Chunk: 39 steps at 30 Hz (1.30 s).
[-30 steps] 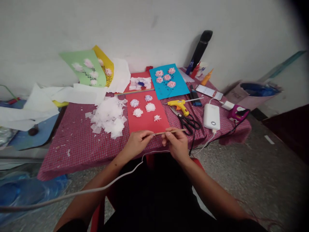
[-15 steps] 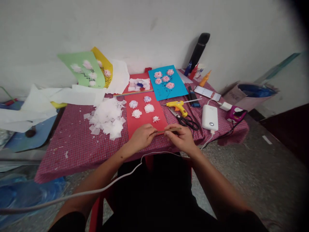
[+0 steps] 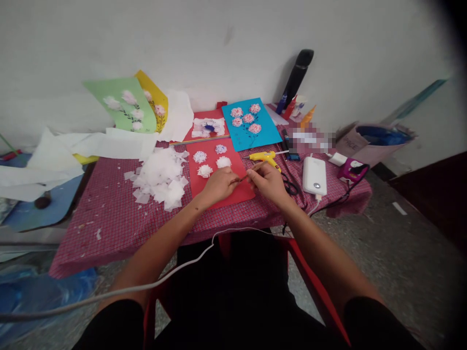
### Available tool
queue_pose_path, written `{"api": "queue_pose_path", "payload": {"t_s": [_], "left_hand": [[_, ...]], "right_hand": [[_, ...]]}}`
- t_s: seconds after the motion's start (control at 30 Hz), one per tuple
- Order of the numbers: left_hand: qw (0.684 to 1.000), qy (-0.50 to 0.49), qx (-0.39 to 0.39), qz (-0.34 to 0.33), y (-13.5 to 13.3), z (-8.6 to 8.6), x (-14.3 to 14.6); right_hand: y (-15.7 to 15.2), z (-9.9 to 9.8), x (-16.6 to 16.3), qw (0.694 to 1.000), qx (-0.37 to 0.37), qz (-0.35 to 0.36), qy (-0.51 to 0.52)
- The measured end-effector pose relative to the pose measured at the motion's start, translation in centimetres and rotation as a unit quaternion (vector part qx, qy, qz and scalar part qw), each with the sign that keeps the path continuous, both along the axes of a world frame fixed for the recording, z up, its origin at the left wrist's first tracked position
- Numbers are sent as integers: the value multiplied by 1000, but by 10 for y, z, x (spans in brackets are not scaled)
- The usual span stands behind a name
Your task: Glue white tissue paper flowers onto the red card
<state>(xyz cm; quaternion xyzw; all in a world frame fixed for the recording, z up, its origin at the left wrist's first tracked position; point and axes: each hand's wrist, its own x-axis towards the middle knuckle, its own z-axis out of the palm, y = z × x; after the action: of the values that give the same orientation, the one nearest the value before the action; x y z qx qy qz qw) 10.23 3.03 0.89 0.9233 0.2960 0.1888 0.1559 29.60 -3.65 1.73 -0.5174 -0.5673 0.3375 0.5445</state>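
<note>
Above a red sheet of paper (image 3: 233, 199), my two hands meet at a thin brown stick (image 3: 243, 179). My right hand (image 3: 269, 182) is closed around the stick's right part. The fingers of my left hand (image 3: 221, 185) are pinched together at its left end; a small thing between them could not be seen. White paper flowers (image 3: 205, 170) lie on the red sheet, two of them dotted with blue-purple (image 3: 221, 148). A yellow glue gun (image 3: 263, 156) lies just beyond my right hand, with black-handled scissors (image 3: 290, 185) partly hidden beside it.
Left of the red sheet is a heap of white paper pieces (image 3: 160, 175). Behind stands a blue card (image 3: 242, 137) with pink flowers. A white power bank (image 3: 314, 175) sits at right. A white cable (image 3: 153, 286) crosses in front of me.
Both hands have moved up and away from the table's front edge, with the stick between them. My left hand now covers the small paper flower seen before at the sheet's right.
</note>
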Motion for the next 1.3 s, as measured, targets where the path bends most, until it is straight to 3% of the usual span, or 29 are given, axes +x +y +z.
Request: {"api": "queue_pose_path", "payload": {"t_s": [0.3, 0.8, 1.03, 1.3], "left_hand": [[1000, -8, -20, 10, 0, -8, -5], [999, -12, -31, 15, -1, -10, -9], [1000, 3, -23, 11, 0, -14, -9], [1000, -4, -20, 18, -2, -11, -8]], "right_hand": [[3, -10, 0, 996, 16, -31, -82], [3, -11, -4, 998, 12, -36, -51], [6, -10, -3, 990, 36, -36, -128], [14, 6, -5, 973, 61, 23, -224]]}}
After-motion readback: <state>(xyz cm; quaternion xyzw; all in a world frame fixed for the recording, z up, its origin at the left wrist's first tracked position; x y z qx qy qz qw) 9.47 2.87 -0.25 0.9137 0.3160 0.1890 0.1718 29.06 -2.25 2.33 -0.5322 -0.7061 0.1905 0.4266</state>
